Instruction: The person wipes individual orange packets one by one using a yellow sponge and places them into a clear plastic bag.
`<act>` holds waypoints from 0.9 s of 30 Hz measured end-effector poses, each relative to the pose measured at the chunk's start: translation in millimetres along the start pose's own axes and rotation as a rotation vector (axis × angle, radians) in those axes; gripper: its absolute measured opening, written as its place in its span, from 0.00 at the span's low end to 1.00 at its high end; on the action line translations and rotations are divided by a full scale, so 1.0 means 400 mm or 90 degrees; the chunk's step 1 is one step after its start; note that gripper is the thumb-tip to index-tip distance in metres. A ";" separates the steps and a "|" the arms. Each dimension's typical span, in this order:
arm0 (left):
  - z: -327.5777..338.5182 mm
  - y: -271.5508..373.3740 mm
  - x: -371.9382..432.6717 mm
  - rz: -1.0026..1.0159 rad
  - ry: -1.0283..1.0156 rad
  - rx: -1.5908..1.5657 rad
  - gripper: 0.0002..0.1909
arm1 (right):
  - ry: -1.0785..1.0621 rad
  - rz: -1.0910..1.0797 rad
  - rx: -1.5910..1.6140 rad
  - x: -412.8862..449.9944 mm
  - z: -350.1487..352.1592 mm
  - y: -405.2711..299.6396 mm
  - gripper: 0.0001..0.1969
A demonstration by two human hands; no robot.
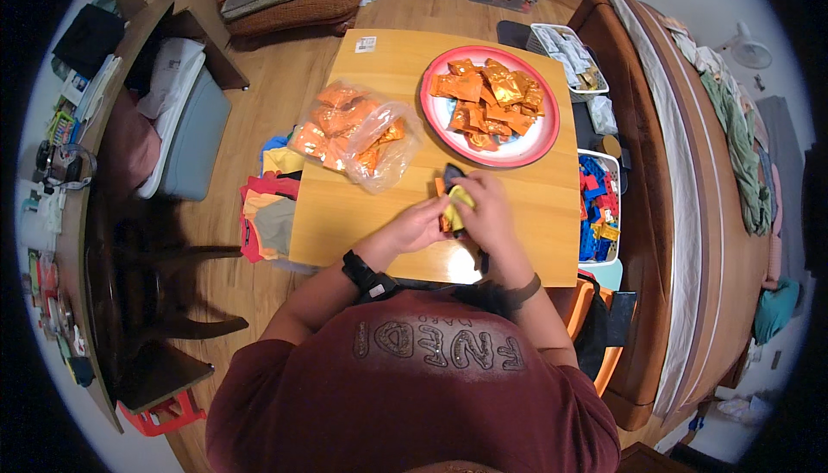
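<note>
Both hands meet above the front part of a wooden table [362,227]. My left hand [417,226] pinches a small orange packet [440,186], mostly hidden by the fingers. Pressed close against that packet is a small black and yellow object [460,204], gripped by my right hand [488,204]; its exact kind is not clear. Beyond the hands, at the right, a red-rimmed white plate [446,138] carries a heap of shiny orange packets [495,94]. To the left of the plate lies a clear plastic bag [391,156] containing more orange packets [343,111].
A white basket of toy bricks [598,204] stands against the table's right side, with a white basket of packets [569,59] farther back. Folded clothes [268,214] sit by the left edge. An orange chair [585,305] is close on my right.
</note>
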State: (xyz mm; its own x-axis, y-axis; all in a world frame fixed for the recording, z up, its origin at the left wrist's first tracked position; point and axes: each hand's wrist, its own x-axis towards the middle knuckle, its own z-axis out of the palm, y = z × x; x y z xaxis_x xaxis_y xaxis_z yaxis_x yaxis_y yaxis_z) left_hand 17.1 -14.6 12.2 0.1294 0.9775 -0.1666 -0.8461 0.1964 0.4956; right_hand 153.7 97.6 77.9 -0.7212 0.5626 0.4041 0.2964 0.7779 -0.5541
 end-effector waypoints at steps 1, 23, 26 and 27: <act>0.000 -0.002 -0.004 -0.004 0.025 0.054 0.23 | 0.023 0.045 -0.010 0.005 -0.003 0.011 0.14; -0.011 0.005 0.003 0.078 0.070 -0.066 0.20 | -0.050 0.115 0.265 -0.059 -0.018 0.007 0.17; -0.062 -0.021 0.005 0.091 0.110 0.019 0.24 | -0.082 0.065 0.227 -0.055 -0.004 -0.042 0.18; -0.052 -0.022 0.009 0.106 0.115 0.030 0.26 | -0.090 0.056 0.208 -0.052 -0.002 -0.040 0.18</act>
State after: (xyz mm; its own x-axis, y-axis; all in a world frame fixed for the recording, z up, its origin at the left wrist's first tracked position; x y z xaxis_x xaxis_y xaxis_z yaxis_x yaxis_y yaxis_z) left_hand 14.4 -14.6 -10.4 -0.1079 0.9680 -0.2268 -0.8222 0.0413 0.5677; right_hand 164.4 73.7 79.2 -0.7878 0.5617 0.2526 0.1623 0.5851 -0.7946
